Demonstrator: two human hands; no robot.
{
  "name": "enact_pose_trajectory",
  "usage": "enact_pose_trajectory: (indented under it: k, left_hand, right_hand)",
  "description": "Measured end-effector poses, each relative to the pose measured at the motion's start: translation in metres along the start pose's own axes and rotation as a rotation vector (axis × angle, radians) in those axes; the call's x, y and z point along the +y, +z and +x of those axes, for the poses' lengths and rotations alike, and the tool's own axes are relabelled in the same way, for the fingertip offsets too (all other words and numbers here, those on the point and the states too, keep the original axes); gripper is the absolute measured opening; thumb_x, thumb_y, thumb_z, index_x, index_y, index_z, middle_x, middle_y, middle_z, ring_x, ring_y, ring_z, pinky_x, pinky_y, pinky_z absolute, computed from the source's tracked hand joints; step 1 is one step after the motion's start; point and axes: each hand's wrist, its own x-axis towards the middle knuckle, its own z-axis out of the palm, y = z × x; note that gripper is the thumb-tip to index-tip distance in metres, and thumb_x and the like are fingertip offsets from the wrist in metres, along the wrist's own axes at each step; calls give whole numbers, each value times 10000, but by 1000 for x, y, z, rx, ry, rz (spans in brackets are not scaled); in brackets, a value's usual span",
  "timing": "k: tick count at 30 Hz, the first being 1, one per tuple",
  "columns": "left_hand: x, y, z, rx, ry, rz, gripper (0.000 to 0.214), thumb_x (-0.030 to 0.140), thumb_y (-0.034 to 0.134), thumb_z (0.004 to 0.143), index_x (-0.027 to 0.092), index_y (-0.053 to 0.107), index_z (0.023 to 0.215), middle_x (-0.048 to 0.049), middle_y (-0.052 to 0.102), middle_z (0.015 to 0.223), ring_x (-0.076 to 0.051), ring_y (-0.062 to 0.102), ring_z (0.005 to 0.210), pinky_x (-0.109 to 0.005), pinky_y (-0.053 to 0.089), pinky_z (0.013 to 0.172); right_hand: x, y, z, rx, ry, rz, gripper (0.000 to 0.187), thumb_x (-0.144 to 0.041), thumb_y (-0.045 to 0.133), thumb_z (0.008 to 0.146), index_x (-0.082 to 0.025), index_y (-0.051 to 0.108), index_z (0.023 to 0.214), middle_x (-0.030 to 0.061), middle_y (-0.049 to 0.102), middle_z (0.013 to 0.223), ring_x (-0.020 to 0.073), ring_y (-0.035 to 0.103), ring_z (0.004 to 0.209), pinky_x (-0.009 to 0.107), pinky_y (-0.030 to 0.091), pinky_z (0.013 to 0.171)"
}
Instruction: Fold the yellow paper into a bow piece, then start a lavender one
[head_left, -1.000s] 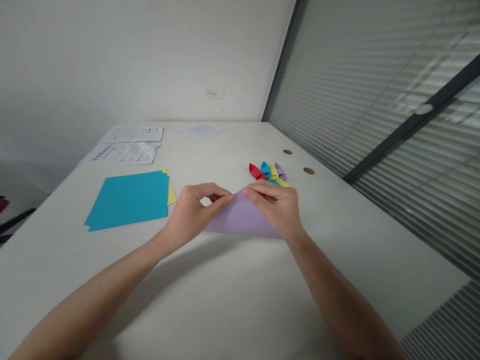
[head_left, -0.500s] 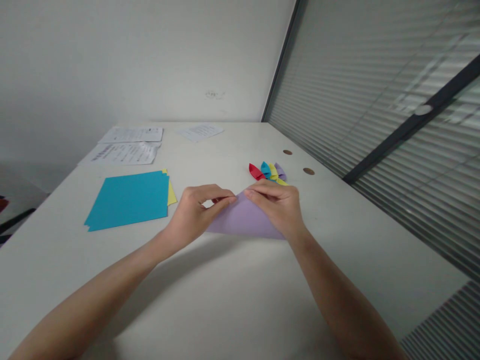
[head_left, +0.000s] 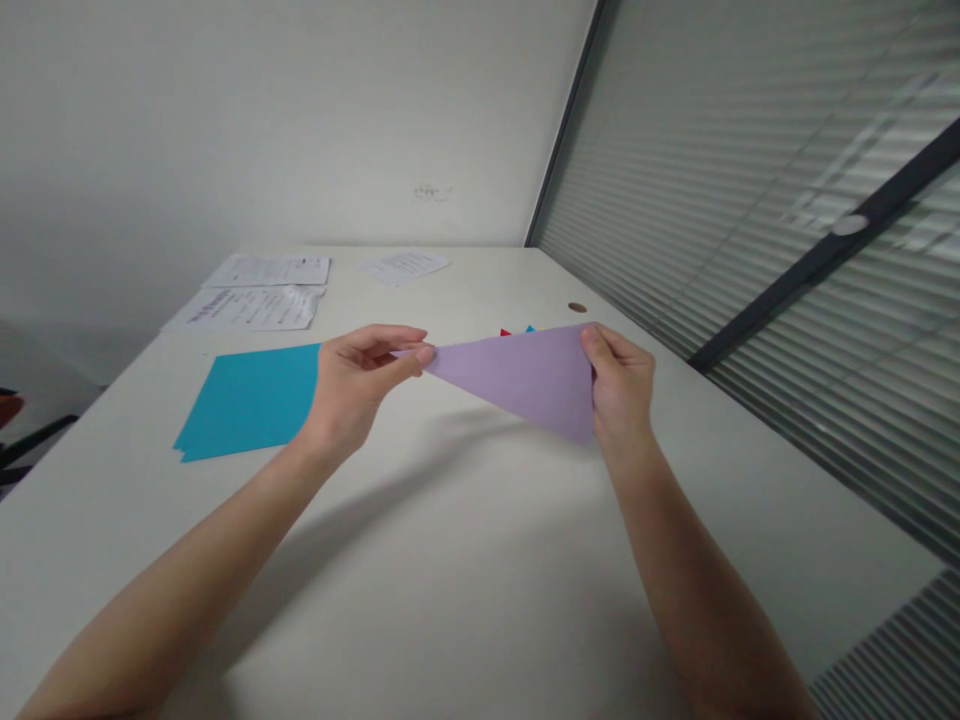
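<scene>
A sheet of purple paper [head_left: 525,375], folded into a triangle, is held up above the table between both hands. My left hand [head_left: 364,380] pinches its narrow pointed corner between thumb and fingers. At the wide end, my right hand [head_left: 622,375] grips the upper right corner, thumb in front and the other fingers behind. The paper hides most of the small folded paper pieces; only a red tip [head_left: 505,332] and a blue tip [head_left: 531,328] show above its top edge.
Blue paper sheets [head_left: 247,400] lie stacked on the white table [head_left: 450,580], partly behind my left hand. Printed pages [head_left: 247,308] lie at the far left, another printed page [head_left: 405,266] near the wall. Window blinds [head_left: 750,200] border the right side, near a round brown disc [head_left: 577,307].
Both hands have risen and moved apart, the right one to the right. The purple paper is lifted and turned, now a triangle stretched between them, covering most of the small folded pieces.
</scene>
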Motion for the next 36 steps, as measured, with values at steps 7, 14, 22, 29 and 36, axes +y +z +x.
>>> enact_pose_trajectory:
  k: [7,14,22,29,36]
  left_hand:
    - [-5,11,-5,54,-66,-252,160,281,843,608,194,744,699,-44,752,813,-142,671,730,-267,538,665]
    - [-8,13,-6,91,-71,-288,165,286,852,586,197,719,628,-35,748,771,-142,669,729,-252,513,630]
    - [-11,10,-2,120,-69,-275,174,277,855,573,190,712,620,-29,735,738,-109,617,632,-246,488,589]
    - [-30,-8,20,111,-17,-312,155,234,836,608,196,686,599,-6,709,700,-85,585,597,-237,489,584]
    - [-31,-11,23,103,-26,-345,171,233,848,574,212,678,568,7,703,689,-83,584,603,-228,478,581]
  right_hand:
    - [8,2,0,32,40,-14,356,-531,756,646,-184,677,646,-56,425,552,68,370,499,216,318,451]
    - [14,0,2,17,33,-45,344,-518,743,664,-181,677,641,-56,402,548,72,360,499,220,305,453]
    - [11,-1,2,36,-1,-112,317,-486,744,678,-177,752,753,-31,550,611,87,464,551,225,392,495]
    - [-8,5,-10,4,-159,-155,240,-433,726,738,-201,765,786,-24,612,661,97,532,599,243,459,563]
    - [-5,5,-12,2,-191,-161,244,-452,726,745,-215,767,787,-21,628,669,101,556,598,237,463,553]
